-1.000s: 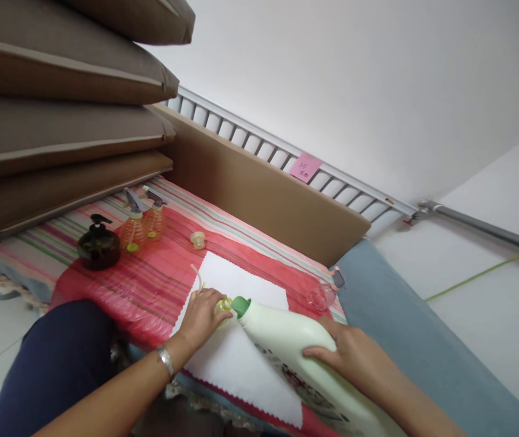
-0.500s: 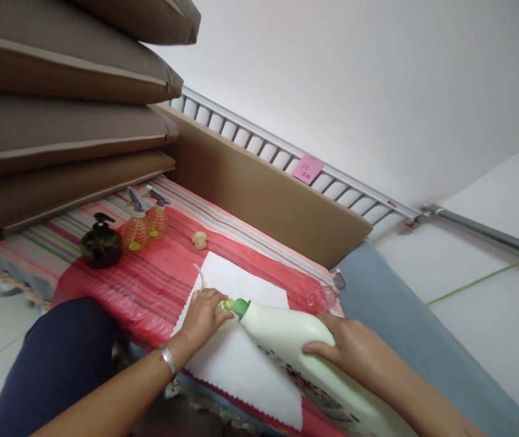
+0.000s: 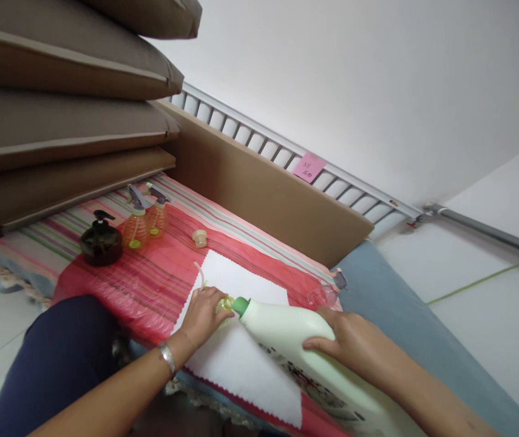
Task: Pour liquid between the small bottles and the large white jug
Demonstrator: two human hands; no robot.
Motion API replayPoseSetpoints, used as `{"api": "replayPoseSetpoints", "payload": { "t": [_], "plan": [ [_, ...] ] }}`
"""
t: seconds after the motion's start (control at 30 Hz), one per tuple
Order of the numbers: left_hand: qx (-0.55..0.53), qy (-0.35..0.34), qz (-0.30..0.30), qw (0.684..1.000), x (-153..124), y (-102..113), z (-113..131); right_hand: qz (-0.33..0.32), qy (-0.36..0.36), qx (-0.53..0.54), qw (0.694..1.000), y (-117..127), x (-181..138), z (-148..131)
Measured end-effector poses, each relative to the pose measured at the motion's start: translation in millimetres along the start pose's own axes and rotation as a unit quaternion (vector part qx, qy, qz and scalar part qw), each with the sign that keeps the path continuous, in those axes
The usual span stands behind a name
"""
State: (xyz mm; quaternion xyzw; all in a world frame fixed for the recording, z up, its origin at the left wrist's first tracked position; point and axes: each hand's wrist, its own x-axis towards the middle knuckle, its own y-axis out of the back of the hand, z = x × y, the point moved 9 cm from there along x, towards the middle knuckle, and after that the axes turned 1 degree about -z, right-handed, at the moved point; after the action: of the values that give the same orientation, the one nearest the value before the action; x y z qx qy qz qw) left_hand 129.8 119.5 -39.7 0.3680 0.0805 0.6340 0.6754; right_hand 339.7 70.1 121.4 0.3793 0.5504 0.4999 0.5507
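My right hand [image 3: 352,349] grips the body of a large white jug [image 3: 286,337] with a green neck [image 3: 240,305], tilted so its mouth points left and down. My left hand [image 3: 202,315] is closed round a small yellowish bottle [image 3: 223,304] that stands on a white cloth [image 3: 236,358]; the jug's neck meets the bottle's mouth. A thin pale tube [image 3: 201,276] sticks up behind my left fingers. Most of the small bottle is hidden by my hand.
On the red striped tabletop [image 3: 150,273] stand a dark pump bottle [image 3: 99,241], two orange spray bottles [image 3: 143,221], a small cream cap [image 3: 200,238] and a clear bottle lying on its side [image 3: 320,295]. Brown cushions [image 3: 59,109] are stacked at the left, a cardboard panel [image 3: 277,200] behind.
The view has shifted slightly; both hands, the jug and the small bottle keep the same pose.
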Motion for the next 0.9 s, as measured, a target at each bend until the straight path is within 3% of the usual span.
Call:
{"api": "replayPoseSetpoints", "payload": {
  "t": [0.9],
  "plan": [
    [0.001,0.002,-0.001,1.000,-1,-1,-1,-0.007,0.005,-0.041,0.999,12,2,-13]
  ]
}}
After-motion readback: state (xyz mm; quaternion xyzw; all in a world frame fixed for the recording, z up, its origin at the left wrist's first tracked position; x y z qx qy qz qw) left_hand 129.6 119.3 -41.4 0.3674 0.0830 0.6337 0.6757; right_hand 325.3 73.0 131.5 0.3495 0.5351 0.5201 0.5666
